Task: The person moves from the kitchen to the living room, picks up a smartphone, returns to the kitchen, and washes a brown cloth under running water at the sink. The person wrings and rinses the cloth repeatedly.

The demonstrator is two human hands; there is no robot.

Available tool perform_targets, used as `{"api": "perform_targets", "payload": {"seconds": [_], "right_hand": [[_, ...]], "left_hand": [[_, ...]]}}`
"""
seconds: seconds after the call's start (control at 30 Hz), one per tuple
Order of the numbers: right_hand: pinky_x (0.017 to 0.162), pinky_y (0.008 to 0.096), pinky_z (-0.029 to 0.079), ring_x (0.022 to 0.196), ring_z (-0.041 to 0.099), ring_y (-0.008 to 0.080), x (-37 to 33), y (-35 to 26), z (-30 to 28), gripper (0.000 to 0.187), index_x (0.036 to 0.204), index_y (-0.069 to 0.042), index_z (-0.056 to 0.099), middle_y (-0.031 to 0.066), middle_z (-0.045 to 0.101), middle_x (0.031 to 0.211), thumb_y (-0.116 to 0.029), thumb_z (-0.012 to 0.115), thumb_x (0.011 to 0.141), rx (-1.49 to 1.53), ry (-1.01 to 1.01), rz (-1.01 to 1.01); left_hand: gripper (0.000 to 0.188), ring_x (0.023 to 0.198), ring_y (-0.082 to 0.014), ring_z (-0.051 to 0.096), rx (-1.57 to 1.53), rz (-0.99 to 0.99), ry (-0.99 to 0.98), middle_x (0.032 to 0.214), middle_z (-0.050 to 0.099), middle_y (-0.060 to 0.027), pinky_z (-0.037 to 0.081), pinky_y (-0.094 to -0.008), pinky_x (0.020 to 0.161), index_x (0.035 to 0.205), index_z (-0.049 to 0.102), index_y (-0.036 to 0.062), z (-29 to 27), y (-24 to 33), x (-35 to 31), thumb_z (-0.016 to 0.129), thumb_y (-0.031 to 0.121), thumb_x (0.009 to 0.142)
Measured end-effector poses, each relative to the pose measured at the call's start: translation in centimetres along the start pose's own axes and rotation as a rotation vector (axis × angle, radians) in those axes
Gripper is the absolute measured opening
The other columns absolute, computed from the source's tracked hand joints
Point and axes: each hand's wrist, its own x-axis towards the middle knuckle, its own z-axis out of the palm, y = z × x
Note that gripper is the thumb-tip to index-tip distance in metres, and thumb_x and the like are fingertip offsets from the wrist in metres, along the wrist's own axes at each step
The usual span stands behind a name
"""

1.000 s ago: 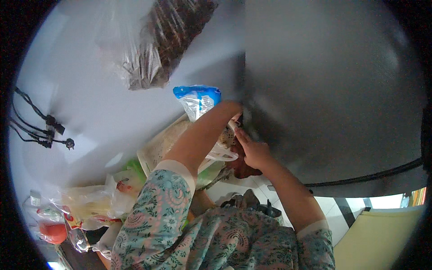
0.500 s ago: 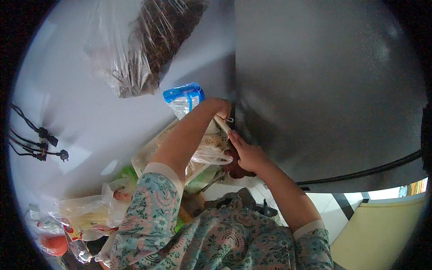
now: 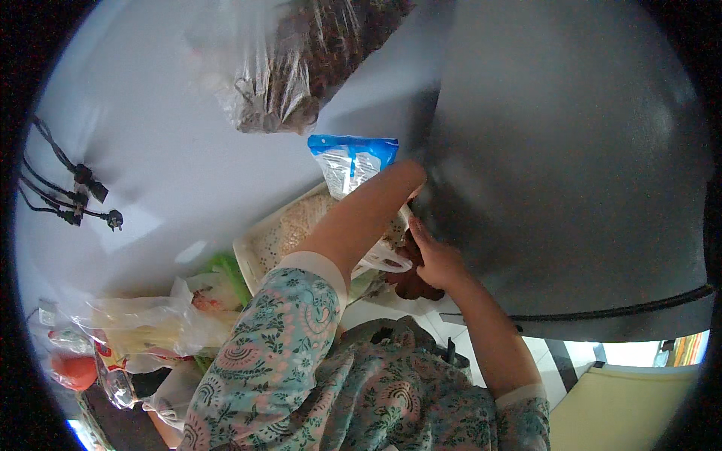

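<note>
My left arm stretches over a cream basket (image 3: 247, 252) with small holes in its wall. My left hand (image 3: 413, 179) is at the basket's far right end, by a dark grey panel; its fingers are mostly hidden. My right hand (image 3: 440, 263) is closed on the basket's pale rim at the right, its fingers lying along it. Below that hand is a reddish-brown, lumpy thing (image 3: 414, 286). A white plastic bag handle (image 3: 391, 259) loops beside it. A blue and clear packet (image 3: 353, 161) stands at the basket's back edge, behind my left forearm.
The large dark grey panel (image 3: 571, 173) rises on the right. Against the pale wall hangs a clear bag of dark brown stuff (image 3: 316, 64). Plugs on black cables (image 3: 83, 195) are at the left. Bagged food (image 3: 143, 323) and green leaves (image 3: 235, 274) lie at lower left.
The view has shifted, so the basket, packet and hanging bag sit farther right. My left hand has moved a little deeper beside the panel, and its fingers show less. My right hand stays at the rim.
</note>
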Motion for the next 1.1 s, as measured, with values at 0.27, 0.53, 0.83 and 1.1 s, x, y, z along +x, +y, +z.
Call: {"api": "perform_targets", "payload": {"seconds": [0.27,0.53,0.83,1.1], "right_hand": [[0.084,0.0453,0.047,0.113,0.051,0.0349,0.5,0.2,1.0,0.098,0.147,-0.021,0.004,0.0073,0.019,0.151,-0.012,0.062,0.068,0.025,-0.007,-0.007],[0.082,0.044,0.048,0.111,0.052,0.0352,0.0,-1.0,-0.4,0.097,0.147,-0.022,0.003,0.0068,0.019,0.151,-0.013,0.061,0.07,0.034,-0.089,0.075],[0.083,0.0429,0.048,0.111,0.054,0.033,0.0,-0.4,-0.1,0.098,0.147,-0.024,0.002,0.0035,0.018,0.152,-0.015,0.061,0.07,0.023,-0.031,0.027],[0.084,0.0434,0.048,0.113,0.053,0.0311,0.6,0.4,0.3,0.097,0.147,-0.022,0.003,0.0038,0.017,0.152,-0.014,0.061,0.07,0.054,-0.038,0.012]], "left_hand": [[0.028,0.088,-0.0294,0.063,-0.189,0.029,0.039,0.099,0.067,-0.0111,0.051,-0.0425,0.072,0.093,0.071,0.0105,0.4,-0.1,0.8,0.074,0.015,0.065],[0.026,0.086,-0.0296,0.063,-0.135,0.073,0.014,0.097,0.067,-0.0109,0.05,-0.0429,0.07,0.092,0.071,0.0108,-0.5,0.3,1.4,0.072,0.015,0.066],[0.024,0.084,-0.0297,0.063,-0.069,0.052,0.007,0.096,0.067,-0.0106,0.05,-0.0433,0.068,0.091,0.071,0.0111,-0.5,0.6,0.7,0.071,0.015,0.067],[0.022,0.083,-0.0299,0.062,0.024,-0.005,-0.03,0.095,0.067,-0.0103,0.049,-0.0436,0.067,0.09,0.07,0.0114,-0.8,0.8,-1.3,0.069,0.015,0.068]]}}
